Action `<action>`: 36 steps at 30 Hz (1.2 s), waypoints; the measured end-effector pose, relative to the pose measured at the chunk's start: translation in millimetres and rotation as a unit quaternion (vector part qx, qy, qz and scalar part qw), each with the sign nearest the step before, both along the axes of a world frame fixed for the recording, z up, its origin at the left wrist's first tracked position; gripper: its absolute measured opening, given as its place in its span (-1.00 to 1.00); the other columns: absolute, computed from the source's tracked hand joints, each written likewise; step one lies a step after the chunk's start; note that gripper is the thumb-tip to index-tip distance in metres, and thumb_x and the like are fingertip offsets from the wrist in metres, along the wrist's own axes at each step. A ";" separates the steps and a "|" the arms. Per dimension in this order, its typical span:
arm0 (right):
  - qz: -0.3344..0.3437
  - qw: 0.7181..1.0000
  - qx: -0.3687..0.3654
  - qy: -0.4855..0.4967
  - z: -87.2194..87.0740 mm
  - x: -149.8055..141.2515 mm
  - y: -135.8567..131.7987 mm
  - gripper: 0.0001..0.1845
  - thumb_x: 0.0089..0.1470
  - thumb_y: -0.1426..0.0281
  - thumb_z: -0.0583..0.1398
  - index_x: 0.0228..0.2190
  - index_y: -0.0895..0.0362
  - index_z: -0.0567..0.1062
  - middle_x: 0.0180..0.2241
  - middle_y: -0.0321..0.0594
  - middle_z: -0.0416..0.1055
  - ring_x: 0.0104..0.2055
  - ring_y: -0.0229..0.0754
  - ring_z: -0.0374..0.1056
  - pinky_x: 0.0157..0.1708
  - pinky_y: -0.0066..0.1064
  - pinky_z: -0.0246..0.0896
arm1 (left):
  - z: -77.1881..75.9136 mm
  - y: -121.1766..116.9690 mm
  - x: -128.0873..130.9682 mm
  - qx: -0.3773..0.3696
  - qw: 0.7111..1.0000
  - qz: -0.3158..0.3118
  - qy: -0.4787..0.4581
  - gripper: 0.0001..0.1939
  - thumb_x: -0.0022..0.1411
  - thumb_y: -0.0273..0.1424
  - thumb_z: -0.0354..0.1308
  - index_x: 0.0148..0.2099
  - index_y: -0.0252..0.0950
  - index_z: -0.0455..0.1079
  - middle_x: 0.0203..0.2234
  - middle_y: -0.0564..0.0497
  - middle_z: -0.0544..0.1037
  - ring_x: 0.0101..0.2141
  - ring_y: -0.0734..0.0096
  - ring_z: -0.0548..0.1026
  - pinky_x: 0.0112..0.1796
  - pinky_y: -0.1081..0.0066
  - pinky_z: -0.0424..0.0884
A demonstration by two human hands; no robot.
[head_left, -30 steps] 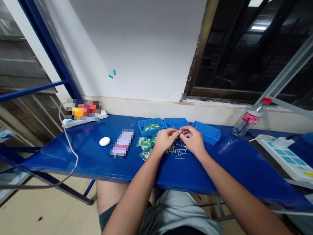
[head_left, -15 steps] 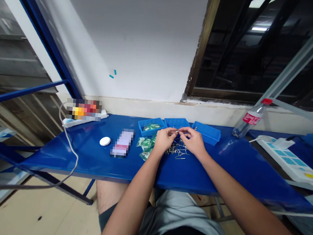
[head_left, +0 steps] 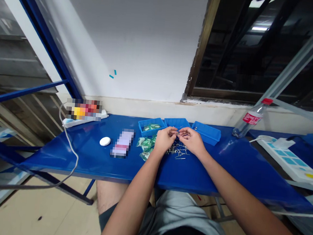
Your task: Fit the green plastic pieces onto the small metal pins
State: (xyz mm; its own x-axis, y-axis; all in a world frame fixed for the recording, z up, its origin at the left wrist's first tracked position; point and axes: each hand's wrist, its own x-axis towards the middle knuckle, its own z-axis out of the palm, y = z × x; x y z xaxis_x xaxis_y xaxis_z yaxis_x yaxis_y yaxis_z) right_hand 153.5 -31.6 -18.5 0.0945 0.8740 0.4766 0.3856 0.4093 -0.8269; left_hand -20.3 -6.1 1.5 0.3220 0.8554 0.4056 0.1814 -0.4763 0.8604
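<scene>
My left hand [head_left: 166, 140] and my right hand [head_left: 192, 139] meet fingertip to fingertip above the blue table [head_left: 209, 169]. Both are closed in a pinch around a small metal piece, mostly hidden by the fingers. Beneath them lies a loose heap of thin silvery metal pins [head_left: 180, 150] with thicker ends. Small green-and-clear plastic packets [head_left: 145, 144] lie beside my left hand. Just behind the hands stand three blue bins: the left bin [head_left: 145, 133] has packets in it, the middle bin [head_left: 176, 122] is partly covered by my fingers, and the right bin [head_left: 208, 134] holds a few small bits.
A blurred-out flat phone-like object [head_left: 122, 144] and a white oval object [head_left: 105, 141] lie to the left. One power strip [head_left: 86, 119] sits at the back left, with a cable [head_left: 73, 154] crossing the table's edge. A plastic bottle [head_left: 251, 118] and another power strip [head_left: 290, 158] are at right.
My right fingers have shifted slightly and curled a little differently around the small piece. My left hand stays almost in place, and the pins, packets and bins have not moved.
</scene>
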 end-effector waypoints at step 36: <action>-0.027 0.995 0.030 -0.086 6.3 -2.2 -5.1 -0.76 0.09 0.38 0.23 -0.18 0.08 0.61 -0.25 -0.16 0.51 -0.29 -0.16 0.48 -0.30 -0.33 0.50 | 5.2 -4.5 -1.5 0.023 0.997 0.038 0.057 -0.86 0.34 -0.43 0.22 -0.13 -0.26 0.62 -0.27 -0.04 0.73 -0.26 0.28 0.69 -0.11 0.36 0.59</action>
State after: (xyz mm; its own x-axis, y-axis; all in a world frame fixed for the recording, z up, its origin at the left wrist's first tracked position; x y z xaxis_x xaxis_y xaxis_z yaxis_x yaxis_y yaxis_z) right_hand 151.3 -36.8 -12.2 0.0536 0.8388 0.5418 0.5428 0.4309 -0.7209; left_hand -21.8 -10.6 6.7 0.3037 0.8600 0.4101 0.3140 -0.4967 0.8091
